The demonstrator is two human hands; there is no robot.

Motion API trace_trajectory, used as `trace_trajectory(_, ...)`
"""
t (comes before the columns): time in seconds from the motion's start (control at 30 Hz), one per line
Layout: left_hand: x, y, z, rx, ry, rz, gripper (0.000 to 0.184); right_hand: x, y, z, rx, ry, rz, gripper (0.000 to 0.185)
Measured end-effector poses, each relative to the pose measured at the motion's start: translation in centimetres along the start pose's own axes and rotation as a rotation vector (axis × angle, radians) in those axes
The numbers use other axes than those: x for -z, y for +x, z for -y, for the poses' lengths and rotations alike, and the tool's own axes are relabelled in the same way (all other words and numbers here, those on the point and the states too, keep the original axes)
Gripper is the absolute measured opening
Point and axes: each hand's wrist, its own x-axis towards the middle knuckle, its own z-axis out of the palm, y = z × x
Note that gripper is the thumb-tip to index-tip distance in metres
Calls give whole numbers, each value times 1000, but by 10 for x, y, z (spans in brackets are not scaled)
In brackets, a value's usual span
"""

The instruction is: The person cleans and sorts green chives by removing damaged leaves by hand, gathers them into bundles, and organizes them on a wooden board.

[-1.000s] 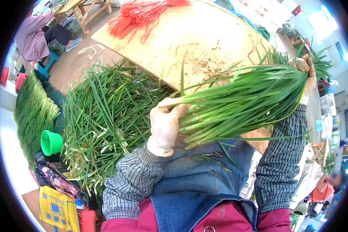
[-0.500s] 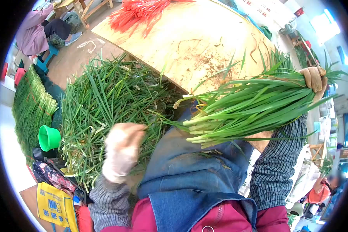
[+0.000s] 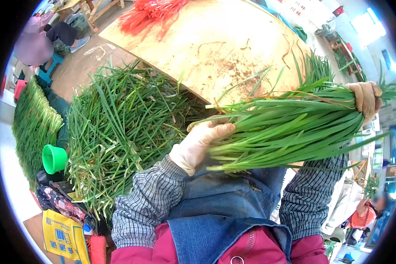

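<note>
My right hand [image 3: 366, 102], gloved, is closed around the leafy end of a bunch of garlic chives [image 3: 290, 127]. The bunch lies sideways above my lap, its pale stem ends pointing left. At those stem ends is my left hand [image 3: 204, 140], in a pale glove, with thumb and fingers pinched on the outer stems; some fingertips are hidden. To the left of my knees is a big loose heap of green leaves and trimmings [image 3: 119, 132].
A wooden table [image 3: 193, 48] stands ahead, with soil crumbs and red ties [image 3: 152, 15] on it. More chives [image 3: 319, 70] lie at its right edge. Left are stacked chives [image 3: 35, 123], a green bucket [image 3: 54, 159] and a yellow bag [image 3: 64, 235]. Other people sit at far left and right.
My left hand has moved right and up from over the leaf heap to the stem ends of the bunch. My right hand keeps its grip, a little lower in view.
</note>
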Motion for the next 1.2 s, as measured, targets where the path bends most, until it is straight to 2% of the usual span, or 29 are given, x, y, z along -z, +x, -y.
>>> trace_trajectory(0.07,-6,-6,-7,21,-119,99,45,-6,3,4,-17,-22,46,6)
trace_trajectory(0.2,-8,-16,-7,-104,-45,20,32,-13,12,12,-59,22,152,6)
trace_trajectory(0.23,-10,-21,-9,-76,-34,-112,23,-16,13,9,-35,39,181,7)
trace_trajectory(0.33,-7,-24,-8,-156,168,-189,18,-23,20,10,-71,46,248,9)
trace_trajectory(0.37,-5,-24,-7,-205,387,-234,16,-25,23,12,-100,37,274,10)
trace_trajectory(0.47,-4,-27,0,-314,763,-371,14,-32,30,12,-151,5,355,13)
trace_trajectory(0.6,4,-39,11,-675,1065,-534,9,-44,30,-2,-122,-36,389,11)
trace_trajectory(0.67,14,-53,8,-762,1171,-600,9,-46,30,-13,-132,-47,419,9)
trace_trajectory(0.8,43,-87,3,-773,1218,-692,10,-44,30,-35,-150,6,420,8)
trace_trajectory(0.93,93,-155,-3,-687,1136,-886,9,-36,33,-38,-146,100,460,11)
trace_trajectory(0.97,116,-181,-8,-761,1324,-1052,8,-32,34,-34,-145,118,475,12)
trace_trajectory(1.0,128,-211,-16,-591,1578,-1293,10,-29,35,-31,-145,136,491,13)
trace_trajectory(1.03,147,-242,-19,-257,1958,-1508,11,-25,36,-29,-150,143,532,14)
trace_trajectory(1.07,177,-270,-16,94,2133,-1555,11,-21,38,-28,-170,163,577,15)
trace_trajectory(1.13,148,-260,-25,359,2379,-1590,18,-14,43,-27,-212,201,666,18)
trace_trajectory(1.2,134,-216,-27,-595,2268,-1232,25,-11,39,-27,-223,210,637,20)
